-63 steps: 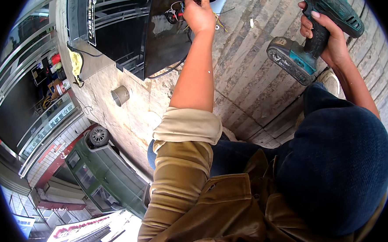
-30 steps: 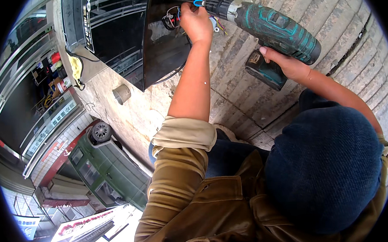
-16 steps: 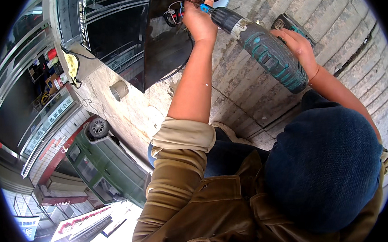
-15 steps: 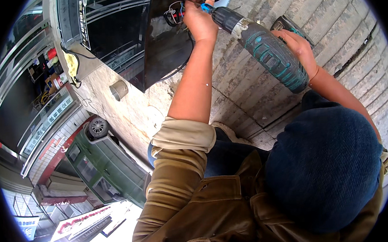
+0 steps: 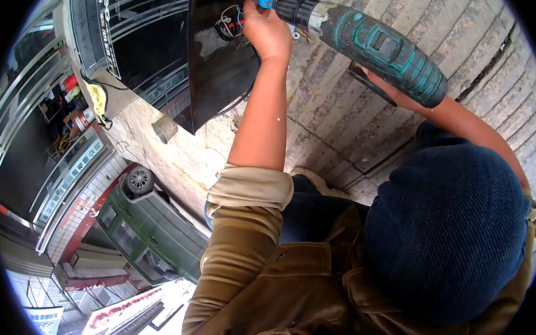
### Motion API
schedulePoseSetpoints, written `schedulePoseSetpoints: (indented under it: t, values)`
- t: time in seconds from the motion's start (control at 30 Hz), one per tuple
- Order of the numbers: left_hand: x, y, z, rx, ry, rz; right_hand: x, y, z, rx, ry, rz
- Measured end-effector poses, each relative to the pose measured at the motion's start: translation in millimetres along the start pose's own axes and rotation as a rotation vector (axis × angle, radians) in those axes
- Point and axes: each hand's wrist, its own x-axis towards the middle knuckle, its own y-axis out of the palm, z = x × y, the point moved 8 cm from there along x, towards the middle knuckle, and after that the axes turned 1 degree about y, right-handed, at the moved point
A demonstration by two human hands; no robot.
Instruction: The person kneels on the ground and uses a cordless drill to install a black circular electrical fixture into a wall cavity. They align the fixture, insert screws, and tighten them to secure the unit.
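Note:
A black and teal cordless drill (image 5: 383,49) points to the upper left with a blue sleeve (image 5: 266,2) at its tip. Behind the drill body, my right hand (image 5: 391,92) is wrapped round the handle, its fingers mostly hidden. The dark battery base (image 5: 371,83) shows below the body. My left hand (image 5: 267,33) is closed, fingers pinched beside the blue sleeve; what they hold is hidden. It rests at a dark box-shaped unit with a glossy black panel (image 5: 146,49). Thin wires (image 5: 230,25) with a red part come out next to my fingers.
Several small loose pieces (image 5: 297,35) lie near the drill chuck. A metal cup (image 5: 165,130) stands on the ground below the panel. A yellow cloth-like item (image 5: 98,100) hangs to the left. A green vehicle (image 5: 147,228) is parked at lower left; ribbed paving (image 5: 467,29) spreads right.
The drill has rolled and tilted flatter, its rear swinging right. My right hand and the battery base have gone from above the body to below it. My left hand stays at the tip.

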Motion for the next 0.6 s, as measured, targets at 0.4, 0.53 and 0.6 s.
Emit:
schedulePoseSetpoints:
  t: [0.4, 0.53, 0.6]
  values:
    - [-9, 0, 3, -0.235, -0.122, -0.055, 3, -5, -13, 0.319, 0.478, 0.188]
    - [-17, 0, -29, -0.146, -0.033, -0.011, -12, -25, -12, 0.435, 0.615, 0.169]
    - [-19, -1, -37, -0.120, -0.083, -0.013, -13, -30, -11, 0.370, 0.568, 0.186]
